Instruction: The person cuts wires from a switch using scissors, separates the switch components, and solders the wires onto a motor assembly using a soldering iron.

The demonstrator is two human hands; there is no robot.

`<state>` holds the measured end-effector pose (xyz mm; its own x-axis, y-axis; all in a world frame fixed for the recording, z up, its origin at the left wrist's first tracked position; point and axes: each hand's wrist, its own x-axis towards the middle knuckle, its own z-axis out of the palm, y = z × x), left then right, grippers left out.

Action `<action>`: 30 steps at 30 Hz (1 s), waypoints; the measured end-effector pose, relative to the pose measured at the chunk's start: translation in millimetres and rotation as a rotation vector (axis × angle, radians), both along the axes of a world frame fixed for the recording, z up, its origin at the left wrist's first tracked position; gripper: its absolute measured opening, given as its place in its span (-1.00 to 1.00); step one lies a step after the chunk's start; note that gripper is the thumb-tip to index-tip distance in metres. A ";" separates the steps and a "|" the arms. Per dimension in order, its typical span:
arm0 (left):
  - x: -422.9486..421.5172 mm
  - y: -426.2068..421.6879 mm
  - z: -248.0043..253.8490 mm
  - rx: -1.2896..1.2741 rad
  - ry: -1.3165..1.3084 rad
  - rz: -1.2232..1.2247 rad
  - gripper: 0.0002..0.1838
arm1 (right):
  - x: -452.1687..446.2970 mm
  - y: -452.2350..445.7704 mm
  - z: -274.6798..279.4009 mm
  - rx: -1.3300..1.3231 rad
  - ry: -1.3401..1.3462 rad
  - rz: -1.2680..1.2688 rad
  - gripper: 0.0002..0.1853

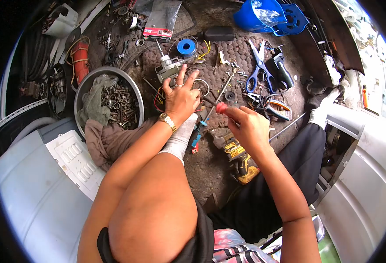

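Observation:
My left hand (182, 98) reaches over the worn mat with its fingers spread. Its fingertips are beside a small grey motor (170, 69) with a shaft pointing up; whether they touch it I cannot tell. Thin red and yellow wires (159, 97) show beside that hand. My right hand (251, 129) is closed round a red-handled tool (221, 108). Its dark end points toward my left hand, and its exact kind is partly hidden. A long thin metal rod (221, 93) lies between the hands. Below my right hand is a yellow cordless drill (241, 160).
A grey basin (141, 103) of bolts and a cloth stands left. Blue-handled scissors (258, 65), a black tool (281, 70) and orange-handled pliers (280, 109) lie right. A blue solder spool (186, 47) and a blue bucket (254, 19) are farther back. My socked foot (179, 140) is beneath my left wrist.

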<state>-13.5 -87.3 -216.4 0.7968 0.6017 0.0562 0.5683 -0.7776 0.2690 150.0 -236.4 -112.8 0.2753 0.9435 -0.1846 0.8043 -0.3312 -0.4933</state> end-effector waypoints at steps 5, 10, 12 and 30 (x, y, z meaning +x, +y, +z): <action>0.6 0.6 2.1 -0.015 0.006 0.021 -0.92 | -1.6 -0.4 -2.6 0.024 0.007 0.001 -0.78; 1.2 0.7 3.6 -0.028 0.026 0.021 -0.92 | -2.9 0.8 -3.1 0.021 0.000 0.000 -0.78; 1.2 0.8 4.3 -0.031 0.035 0.022 -0.92 | -3.3 1.1 -3.3 0.018 -0.004 0.001 -0.78; 2.0 0.8 4.0 -0.021 0.026 0.031 -0.88 | -11.2 2.3 -5.0 -0.021 -0.073 0.025 -0.75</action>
